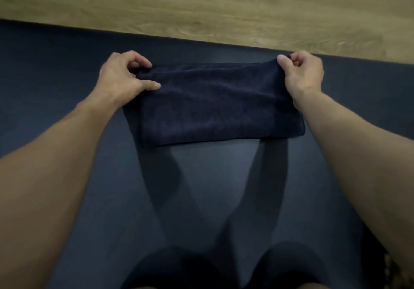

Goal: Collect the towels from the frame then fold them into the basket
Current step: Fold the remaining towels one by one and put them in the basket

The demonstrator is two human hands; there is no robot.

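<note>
A dark navy towel (215, 102) lies folded into a wide rectangle on a dark blue mat (212, 199). My left hand (122, 77) pinches the towel's far left corner between thumb and curled fingers. My right hand (302, 73) pinches the far right corner the same way, and that corner is lifted slightly off the mat. The towel's near edge rests flat on the mat. No frame or basket is in view.
Wooden flooring (224, 4) runs beyond the mat's far edge. My knees (224, 268) show at the bottom of the view, with arm shadows falling across the mat in front of them.
</note>
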